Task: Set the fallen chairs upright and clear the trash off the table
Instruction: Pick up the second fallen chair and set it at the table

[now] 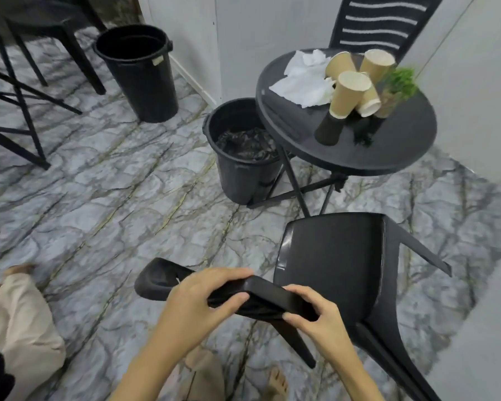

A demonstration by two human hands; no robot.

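Head view showed both the left hand and the right hand clamped on the backrest of the tipped black chair beside the table, best lifted evenly, legs swinging floorward.

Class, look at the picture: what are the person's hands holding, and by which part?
Both the left hand and right hand grip the fallen black chair by the top edge of its backrest.

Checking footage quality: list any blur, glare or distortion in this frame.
Head view: wide-angle bending curves the walls and floor at the edges; the plant is smeared, the right corner hazy; the glossy table mirrors the cups; both hands on the chair look fairly sharp.
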